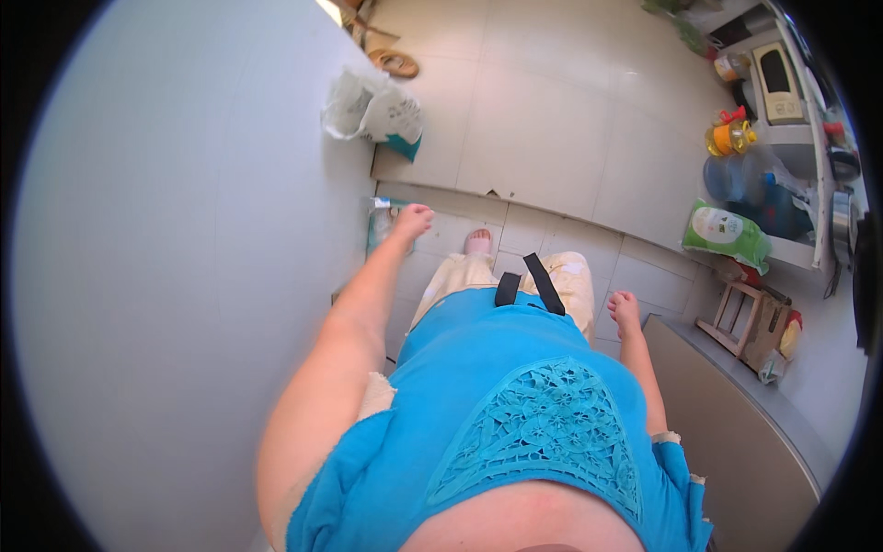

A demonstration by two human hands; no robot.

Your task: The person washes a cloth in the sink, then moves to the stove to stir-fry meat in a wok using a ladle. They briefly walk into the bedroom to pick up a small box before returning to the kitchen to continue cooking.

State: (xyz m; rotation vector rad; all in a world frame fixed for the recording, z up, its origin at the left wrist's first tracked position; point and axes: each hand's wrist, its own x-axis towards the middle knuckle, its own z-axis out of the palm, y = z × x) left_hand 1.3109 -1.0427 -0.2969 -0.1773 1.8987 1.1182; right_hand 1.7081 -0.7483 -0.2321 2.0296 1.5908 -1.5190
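My left hand (pixel 414 221) hangs ahead of my body with its fingers curled, and nothing shows in it. Below it, a clear plastic package with teal parts (pixel 381 231) lies against the wall, partly hidden by the hand. On the other side, my right hand (pixel 624 312) hangs near my hip, loosely curled and with nothing visible in it. Close to that hand is the corner of a brown-grey panel with a grey top edge (pixel 717 386). One foot in a pink slipper (pixel 478 243) shows on the tiled floor.
A raised tiled floor edge (pixel 552 212) crosses ahead. By the left wall (pixel 207 241) stands a white plastic bag (pixel 393 110). Along the right are a shelf with a microwave (pixel 778 83), an oil bottle (pixel 728 139), water jugs (pixel 731 176), a green bag (pixel 728 234) and a wooden stool (pixel 748 317).
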